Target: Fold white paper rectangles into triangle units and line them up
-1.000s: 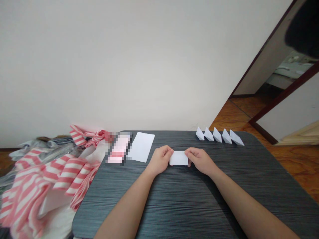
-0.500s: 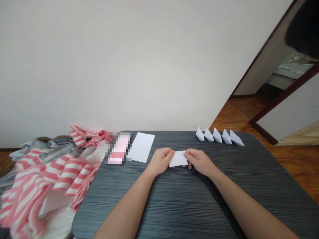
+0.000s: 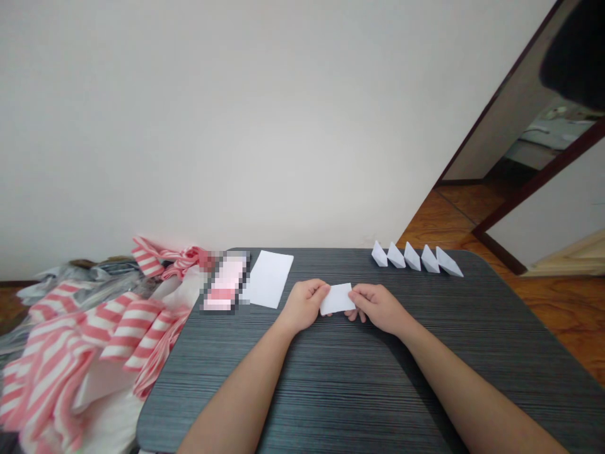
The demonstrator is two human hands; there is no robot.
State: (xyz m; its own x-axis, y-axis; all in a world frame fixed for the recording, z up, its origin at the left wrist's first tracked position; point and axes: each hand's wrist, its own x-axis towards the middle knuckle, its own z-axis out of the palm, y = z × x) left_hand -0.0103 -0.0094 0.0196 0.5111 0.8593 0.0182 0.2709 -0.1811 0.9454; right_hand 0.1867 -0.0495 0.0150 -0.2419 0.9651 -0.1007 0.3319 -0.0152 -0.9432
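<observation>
A small white rectangle of paper (image 3: 338,299) is held between my two hands, over the middle of the dark table (image 3: 331,391). My left hand (image 3: 305,304) pinches its left edge, thumb on top and fingers beneath. On the opposite side, my right hand (image 3: 377,307) grips the right edge between thumb and forefinger, with its other fingers curled below. Whether the paper is folded in layers I cannot tell. Beyond my left hand lies a stack of white paper (image 3: 270,279). Several folded paper boats (image 3: 412,257) stand in a row at the back right.
A pixelated pinkish, dark-edged flat object (image 3: 225,282) lies left of the paper stack. Red-and-white striped cloth (image 3: 118,334) is heaped beside the table's left edge. A pale wall (image 3: 283,126) rises behind the table, and a doorway (image 3: 510,145) with wooden floor is at right.
The small paper has tilted slightly, its right end a little higher. The lower fingers of my right hand have shifted left beneath it. Both hands keep their hold.
</observation>
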